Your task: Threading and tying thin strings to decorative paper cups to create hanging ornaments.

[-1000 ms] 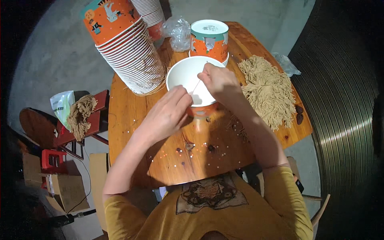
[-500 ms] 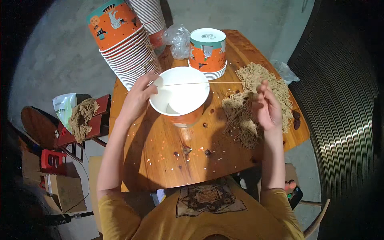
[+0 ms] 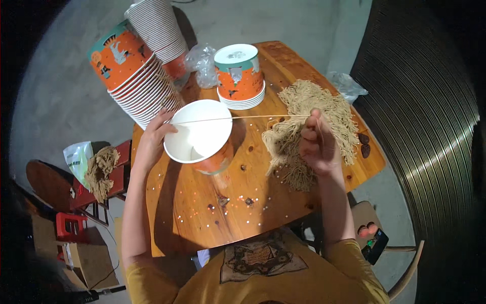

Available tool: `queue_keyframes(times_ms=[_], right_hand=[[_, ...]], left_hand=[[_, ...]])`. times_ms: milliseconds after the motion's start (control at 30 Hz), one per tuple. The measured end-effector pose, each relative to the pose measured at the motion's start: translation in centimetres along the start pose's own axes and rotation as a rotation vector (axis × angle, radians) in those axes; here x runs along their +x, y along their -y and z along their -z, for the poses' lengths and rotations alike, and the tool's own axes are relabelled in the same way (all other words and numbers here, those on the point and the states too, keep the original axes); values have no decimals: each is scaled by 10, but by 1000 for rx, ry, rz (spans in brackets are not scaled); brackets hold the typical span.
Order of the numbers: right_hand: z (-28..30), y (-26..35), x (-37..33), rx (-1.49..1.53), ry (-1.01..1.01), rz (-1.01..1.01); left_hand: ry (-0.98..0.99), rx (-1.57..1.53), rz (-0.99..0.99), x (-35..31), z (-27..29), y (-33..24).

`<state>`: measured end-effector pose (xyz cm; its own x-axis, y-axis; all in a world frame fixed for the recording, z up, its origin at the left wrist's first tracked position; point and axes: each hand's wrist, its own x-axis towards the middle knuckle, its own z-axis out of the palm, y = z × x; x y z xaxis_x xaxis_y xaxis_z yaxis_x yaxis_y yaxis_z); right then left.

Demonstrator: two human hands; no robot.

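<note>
A thin tan string (image 3: 258, 117) runs taut across the mouth of an open paper bucket (image 3: 217, 161), white inside and orange outside. My left hand (image 3: 156, 138) is at the bucket's left rim, its fingers closed on the string's left end. My right hand (image 3: 322, 146) pinches the other end between thumb and forefinger, over a heap of tan strings (image 3: 329, 104). The remaining fingers of my right hand are loosely bent. The bucket stands on a wooden table (image 3: 243, 177).
Behind the bucket stand an upside-down orange bucket stack (image 3: 239, 81), a tall leaning stack (image 3: 121, 61) and a paler stack (image 3: 157, 30). A clear plastic bag (image 3: 201, 66) lies between. Small beads are scattered near the front. More strings (image 3: 101, 172) lie on a red stool at left.
The view has shifted, moving the table and its things leftward in the picture. My hands are slightly farther apart, with the string still stretched between them.
</note>
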<state>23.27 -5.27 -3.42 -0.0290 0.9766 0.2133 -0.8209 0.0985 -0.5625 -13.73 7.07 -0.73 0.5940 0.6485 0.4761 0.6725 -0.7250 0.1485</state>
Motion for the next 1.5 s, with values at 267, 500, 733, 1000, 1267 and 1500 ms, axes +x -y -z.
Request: queue_keyframes(times_ms=[267, 500, 733, 1000, 1267, 1500], right_hand=[[12, 1, 2, -11, -42, 48], [18, 2, 11, -132, 43, 122], [-1, -2, 23, -132, -37, 273], [-8, 1, 20, -176, -202, 383], [-16, -65, 12, -668, 99, 373], [-20, -85, 3, -1121, -54, 159]], left_hand=[[-2, 28, 30, 1, -2, -2], [-16, 26, 26, 4, -2, -4], [-4, 57, -9, 5, 0, -3], [-17, 8, 49, 2, 14, -21], [52, -264, 240, 17, -6, -139], [195, -376, 430, 22, -19, -141]])
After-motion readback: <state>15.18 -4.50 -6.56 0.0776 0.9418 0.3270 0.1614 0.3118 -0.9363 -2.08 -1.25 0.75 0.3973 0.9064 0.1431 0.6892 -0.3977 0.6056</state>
